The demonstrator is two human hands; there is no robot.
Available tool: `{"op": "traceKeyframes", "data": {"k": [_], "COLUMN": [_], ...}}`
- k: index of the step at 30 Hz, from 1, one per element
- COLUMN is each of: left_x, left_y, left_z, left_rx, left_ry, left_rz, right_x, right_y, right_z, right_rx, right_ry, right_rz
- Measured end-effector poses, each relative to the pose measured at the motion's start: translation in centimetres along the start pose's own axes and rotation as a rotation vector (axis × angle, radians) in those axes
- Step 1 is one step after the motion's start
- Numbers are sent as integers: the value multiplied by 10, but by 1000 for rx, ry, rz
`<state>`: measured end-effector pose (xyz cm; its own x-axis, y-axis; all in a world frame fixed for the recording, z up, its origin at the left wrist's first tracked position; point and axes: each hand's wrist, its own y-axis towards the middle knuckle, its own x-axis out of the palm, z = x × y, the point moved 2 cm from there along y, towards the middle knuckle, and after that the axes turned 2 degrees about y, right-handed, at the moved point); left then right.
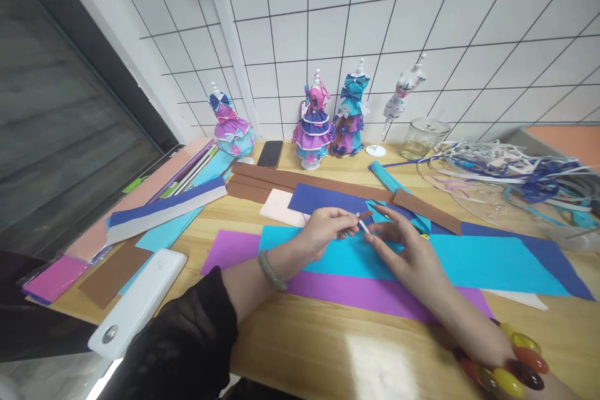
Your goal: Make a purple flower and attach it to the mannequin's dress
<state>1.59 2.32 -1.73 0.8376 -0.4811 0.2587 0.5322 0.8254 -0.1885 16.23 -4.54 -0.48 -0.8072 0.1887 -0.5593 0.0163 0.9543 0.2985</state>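
Note:
My left hand [328, 231] is closed in a pinch on a small brown paper piece [365, 215]. A narrow white strip [362, 225] lies against the brown piece, its lower end near my right thumb. My right hand [407, 253] is close by with its fingers apart, thumb and fingertips around the white strip; whether they touch it is hard to tell. Both hands are over a bright blue sheet [487, 262], which lies on a purple sheet [347, 292]. Behind the hands is a dark blue sheet [319, 199]. A turquoise item [420, 224] is partly hidden behind my right hand.
Along the tiled wall stand small dress forms in paper dresses [314, 131], a bare dress form [403, 90], a phone [270, 154] and a glass jar [425, 137]. Tangled strips [529, 181] fill the right. Coloured sheets [131, 209] and a white device [140, 300] are left.

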Motion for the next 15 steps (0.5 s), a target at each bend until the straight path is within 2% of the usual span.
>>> {"op": "traceKeyframes", "data": {"k": [6, 9, 12, 15], "left_x": [8, 11, 11, 11], "left_y": [-3, -4, -5, -7], "left_z": [3, -1, -4, -2], "left_rx": [4, -14, 46, 174], "left_ry": [200, 246, 398, 577], "left_rz": [-12, -35, -77, -110], "right_x": [-3, -5, -7, -8], "right_y": [0, 0, 0, 2], "right_z": [-4, -6, -8, -10], "right_rx": [-243, -295, -260, -92], "right_ry": [-156, -203, -151, -22], "right_rz": [53, 38, 32, 6]}}
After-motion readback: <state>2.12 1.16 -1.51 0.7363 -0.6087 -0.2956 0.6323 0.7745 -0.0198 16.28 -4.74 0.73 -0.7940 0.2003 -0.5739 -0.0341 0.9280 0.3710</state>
